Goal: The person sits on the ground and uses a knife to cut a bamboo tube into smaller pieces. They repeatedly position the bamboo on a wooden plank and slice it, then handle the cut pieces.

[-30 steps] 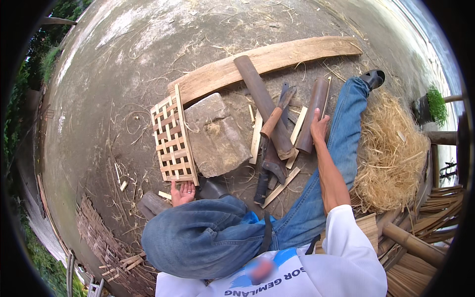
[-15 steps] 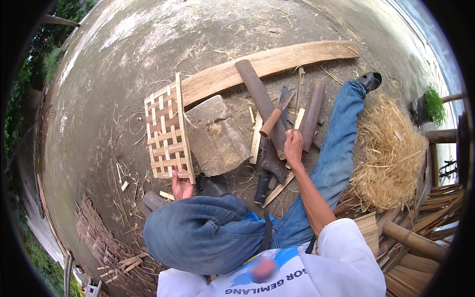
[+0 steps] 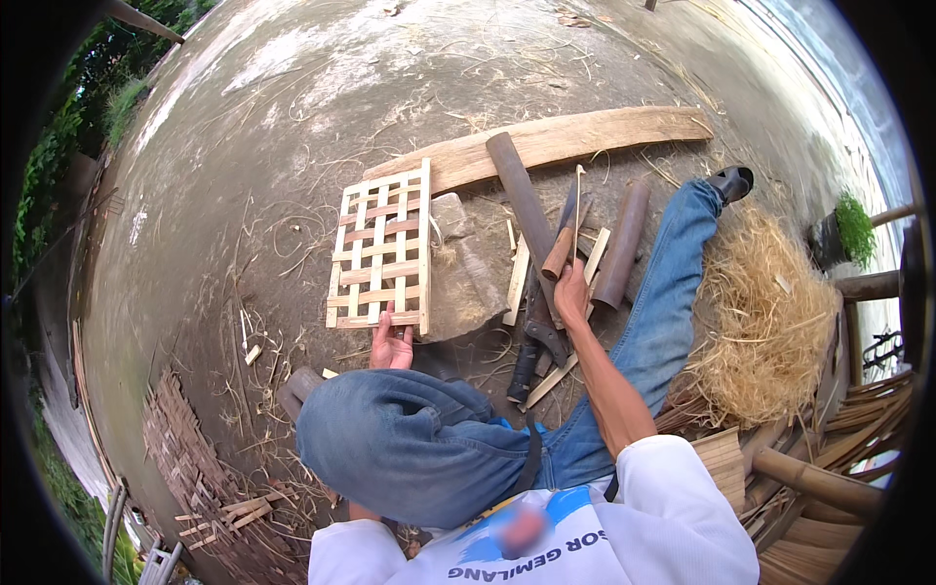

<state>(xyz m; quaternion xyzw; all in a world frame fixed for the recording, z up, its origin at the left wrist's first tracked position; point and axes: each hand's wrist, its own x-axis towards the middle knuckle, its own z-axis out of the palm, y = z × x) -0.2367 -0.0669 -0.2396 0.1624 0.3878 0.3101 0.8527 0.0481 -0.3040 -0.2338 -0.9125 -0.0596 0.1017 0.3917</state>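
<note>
My left hand [image 3: 392, 346] grips the lower edge of a woven bamboo panel [image 3: 426, 249], an open lattice of pale and brownish strips. The panel is held upright beside a stone block [image 3: 466, 283] and overlaps its left side. My right hand [image 3: 573, 294] is closed around a thin pale strip [image 3: 577, 216] that points away from me. Close to these fingers is a wooden tool handle [image 3: 558, 255], lying across a long brown bamboo tube [image 3: 517, 180]. A black-handled tool [image 3: 523, 372] lies nearer me.
A long split bamboo plank [image 3: 585, 135] lies beyond the block. Another brown bamboo tube [image 3: 622, 239] rests by my right leg. A heap of shavings [image 3: 765, 312] is at the right, a flat woven piece [image 3: 185, 439] at the lower left. Loose fibres litter the ground.
The panel in my left hand has moved right and turned its face more toward me, over the block's left side. My right hand has taken up a thin strip. The view has shifted slightly.
</note>
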